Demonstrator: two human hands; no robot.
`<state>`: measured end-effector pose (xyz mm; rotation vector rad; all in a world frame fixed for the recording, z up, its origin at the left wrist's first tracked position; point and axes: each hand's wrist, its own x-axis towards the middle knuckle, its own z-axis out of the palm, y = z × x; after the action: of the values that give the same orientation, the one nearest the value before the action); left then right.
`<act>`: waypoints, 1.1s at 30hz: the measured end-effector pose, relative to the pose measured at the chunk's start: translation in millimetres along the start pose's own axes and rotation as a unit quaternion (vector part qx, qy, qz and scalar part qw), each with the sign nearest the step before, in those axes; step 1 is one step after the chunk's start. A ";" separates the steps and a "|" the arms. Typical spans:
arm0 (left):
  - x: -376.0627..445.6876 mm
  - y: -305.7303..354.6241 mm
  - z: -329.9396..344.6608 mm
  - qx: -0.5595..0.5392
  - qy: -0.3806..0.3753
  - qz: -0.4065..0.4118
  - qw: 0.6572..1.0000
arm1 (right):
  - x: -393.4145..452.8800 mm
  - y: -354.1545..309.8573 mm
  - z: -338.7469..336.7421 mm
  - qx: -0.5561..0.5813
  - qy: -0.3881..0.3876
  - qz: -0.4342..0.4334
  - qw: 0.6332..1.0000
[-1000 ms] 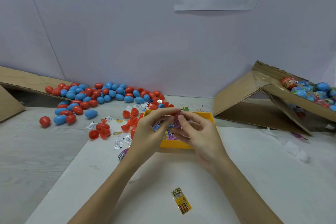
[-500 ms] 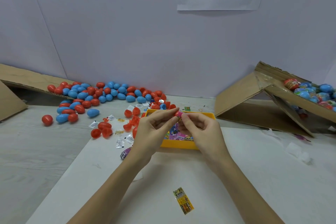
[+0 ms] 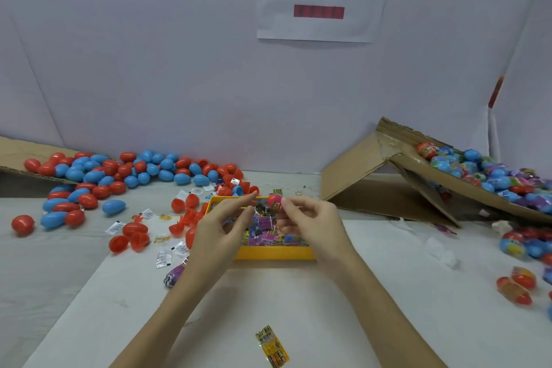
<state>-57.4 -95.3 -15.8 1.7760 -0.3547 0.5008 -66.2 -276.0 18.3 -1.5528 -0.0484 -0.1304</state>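
**Red egg on a thin pinch above the tray: a slip is the main risk**

The red egg (image 3: 274, 199) sits just above the far rim of the yellow tray (image 3: 274, 252), at the centre of the frame. The right hand (image 3: 310, 221) pinches it at the fingertips, its other fingers loosely curled below. A scrap of printed film seems to cling to the egg's lower side, but it is too small to read. The left hand (image 3: 221, 227) is spread and relaxed and appears to hold nothing. Its forefinger reaches toward the egg but is not touching it.

Likely troubles, as I judge them:

- **Drop.** The shell is smooth and rounded and only the fingertips hold it. A twist or a tug on the film could squirt it out. It would then fall among the printed sleeves in the tray, or roll toward the loose red and blue eggs (image 3: 119, 170) at the left of the frame and be lost among them.
- **Skewed or torn film.** If the left hand pulls before the egg is steadied, the sleeve may go on crooked or split.
- **Knocked tray.** Both wrists hover close over the tray's near wall. A dip could shove it across the surface (image 3: 298, 302).
- **Stray sleeve.** One sleeve (image 3: 272, 346) lies at the bottom centre between the forearms, where it is easily swept off.
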 end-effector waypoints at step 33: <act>156.8 -78.8 -43.9 0.473 -0.092 -0.099 0.871 | 30.6 40.7 -14.2 -0.055 0.028 -0.039 0.997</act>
<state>109.4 -29.3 7.3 2.7940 -0.0282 0.3746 -31.9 -291.3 -18.9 -1.6578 -0.0594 -0.2412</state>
